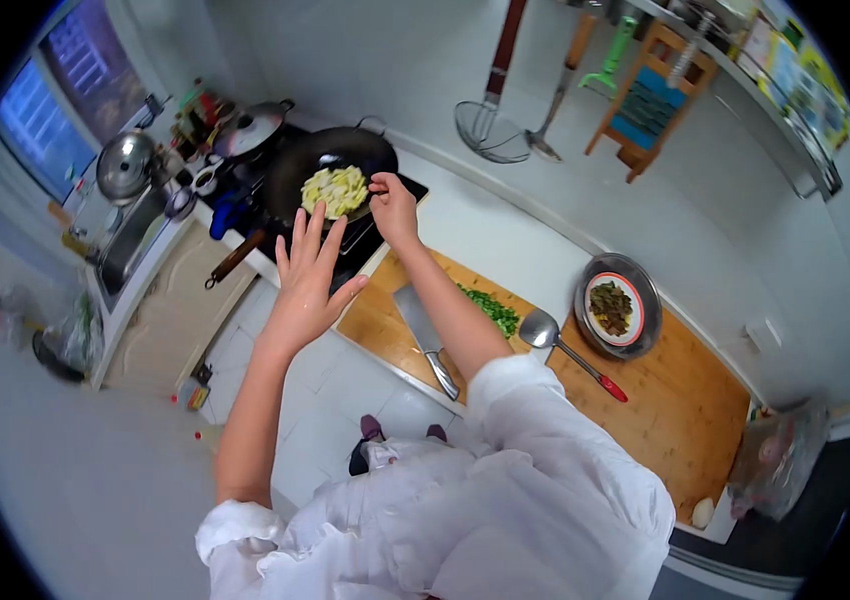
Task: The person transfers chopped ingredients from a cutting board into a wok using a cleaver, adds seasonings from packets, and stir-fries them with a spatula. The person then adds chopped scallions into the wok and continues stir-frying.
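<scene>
A dark wok point(288, 172) sits on the black stove with a heap of pale green and whitish cut vegetable pieces point(333, 192) in it. Over the wok's near edge, my left hand point(309, 285) is spread open, palm down, with wet-looking skin and nothing in it. Beside the wok's right rim, my right hand point(394, 212) is closed, its fingers curled together; whether something small is between them is hidden. The wok's wooden handle point(236, 259) points toward the lower left. Under my right forearm, a cleaver point(419, 322) and chopped greens point(491, 309) lie on the wooden cutting board point(370, 318).
A spatula point(573, 352) with a red-ended handle rests on the board. Farther right, a plate of dark food point(613, 308) sits in a metal bowl point(627, 349). Utensils hang on the wall, including a wire skimmer point(491, 130). A lidded pot point(250, 130) stands behind the wok.
</scene>
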`<state>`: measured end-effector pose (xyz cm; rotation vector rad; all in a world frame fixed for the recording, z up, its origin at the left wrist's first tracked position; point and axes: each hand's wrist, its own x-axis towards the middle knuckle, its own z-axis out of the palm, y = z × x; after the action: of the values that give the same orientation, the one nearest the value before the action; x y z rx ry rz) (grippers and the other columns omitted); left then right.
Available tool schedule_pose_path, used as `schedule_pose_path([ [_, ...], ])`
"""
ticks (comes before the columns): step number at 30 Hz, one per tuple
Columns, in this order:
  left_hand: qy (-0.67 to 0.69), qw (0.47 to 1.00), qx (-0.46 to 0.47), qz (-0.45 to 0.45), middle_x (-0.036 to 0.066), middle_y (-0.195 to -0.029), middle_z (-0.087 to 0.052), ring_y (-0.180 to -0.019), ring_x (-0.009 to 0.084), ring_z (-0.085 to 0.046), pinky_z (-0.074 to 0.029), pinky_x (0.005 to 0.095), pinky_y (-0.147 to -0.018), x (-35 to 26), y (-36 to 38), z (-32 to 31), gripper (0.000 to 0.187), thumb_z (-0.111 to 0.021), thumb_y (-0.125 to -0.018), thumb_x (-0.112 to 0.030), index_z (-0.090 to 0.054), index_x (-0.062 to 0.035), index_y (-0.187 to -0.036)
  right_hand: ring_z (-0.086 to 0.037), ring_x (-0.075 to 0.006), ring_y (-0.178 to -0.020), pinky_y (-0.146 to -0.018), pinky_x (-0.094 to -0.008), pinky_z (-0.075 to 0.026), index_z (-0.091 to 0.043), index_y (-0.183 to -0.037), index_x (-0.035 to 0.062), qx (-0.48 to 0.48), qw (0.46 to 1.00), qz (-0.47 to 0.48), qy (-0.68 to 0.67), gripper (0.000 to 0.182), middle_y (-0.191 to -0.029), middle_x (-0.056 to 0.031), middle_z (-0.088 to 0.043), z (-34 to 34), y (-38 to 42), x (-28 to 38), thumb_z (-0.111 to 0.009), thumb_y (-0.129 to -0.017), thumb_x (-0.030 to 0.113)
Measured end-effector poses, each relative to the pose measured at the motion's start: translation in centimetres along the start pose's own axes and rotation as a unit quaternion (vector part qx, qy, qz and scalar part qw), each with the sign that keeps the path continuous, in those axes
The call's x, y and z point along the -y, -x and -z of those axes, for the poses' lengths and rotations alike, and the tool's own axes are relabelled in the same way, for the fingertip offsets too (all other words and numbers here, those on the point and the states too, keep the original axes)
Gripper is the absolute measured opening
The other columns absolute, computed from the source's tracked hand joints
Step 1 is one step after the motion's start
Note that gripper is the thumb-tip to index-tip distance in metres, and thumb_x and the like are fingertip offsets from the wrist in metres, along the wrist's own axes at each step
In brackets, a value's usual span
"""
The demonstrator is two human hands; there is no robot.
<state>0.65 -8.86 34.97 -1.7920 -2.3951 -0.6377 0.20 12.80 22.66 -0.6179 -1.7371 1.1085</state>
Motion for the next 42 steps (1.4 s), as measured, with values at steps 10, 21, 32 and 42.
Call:
schedule_pose_path([
  [10,0.002,0.997,-0.058,-0.044,0.013,-0.154,-0.013,-0.142,0.0350,-0.007,-0.004,0.0554,-0.110,-8.6,-2.3,-0.5,0.069,-0.059,-0.088,-0.032,-0.026,-0.0127,-0.145,-0.054,-0.0062,-0.054,-0.049,-0.0214,-0.042,-0.062,-0.082,0.0021,-0.012,0.995,0.037,-0.094,0.014,-0.063,-0.0009,-0.057,23.8,-5.3,9.1,-0.049,-0.085,0.006],
  [21,0.042,0.998,-0.022,-0.042,0.011,-0.155,-0.010,-0.142,0.0340,-0.006,-0.005,0.0567,-0.109,-9.9,1.2,-4.6,0.072,-0.061,-0.087,-0.038,-0.027,-0.0148,-0.145,-0.058,-0.0364,-0.075,-0.065,-0.0434,-0.044,-0.055,-0.091,0.0032,-0.040,0.919,-0.080,0.383,0.014,-0.076,-0.0162,-0.056,45.7,22.0,-4.6,-0.054,-0.079,0.010],
  [32,0.030,0.999,0.033,-0.023,0.009,-0.155,-0.010,-0.143,0.0310,-0.006,-0.004,0.0545,-0.111,-10.8,1.3,-6.1,0.072,-0.063,-0.085,-0.037,-0.029,-0.0160,-0.144,-0.047,-0.0287,-0.108,-0.092,-0.0515,-0.034,-0.061,-0.100,0.0114,-0.014,0.764,-0.219,0.607,0.028,-0.110,-0.0080,-0.055,49.7,34.0,-15.2,-0.061,-0.072,0.011],
  [42,0.049,0.999,0.003,-0.019,0.011,-0.154,-0.011,-0.142,0.0352,-0.007,-0.008,0.0560,-0.110,-4.6,3.2,-4.6,0.073,-0.067,-0.082,-0.031,-0.030,-0.0150,-0.144,-0.055,-0.0207,-0.073,-0.065,-0.0335,-0.045,-0.059,-0.094,0.0055,-0.017,0.903,-0.304,0.303,0.021,-0.078,-0.0078,-0.055,48.6,39.0,-10.9,-0.064,-0.080,0.020],
])
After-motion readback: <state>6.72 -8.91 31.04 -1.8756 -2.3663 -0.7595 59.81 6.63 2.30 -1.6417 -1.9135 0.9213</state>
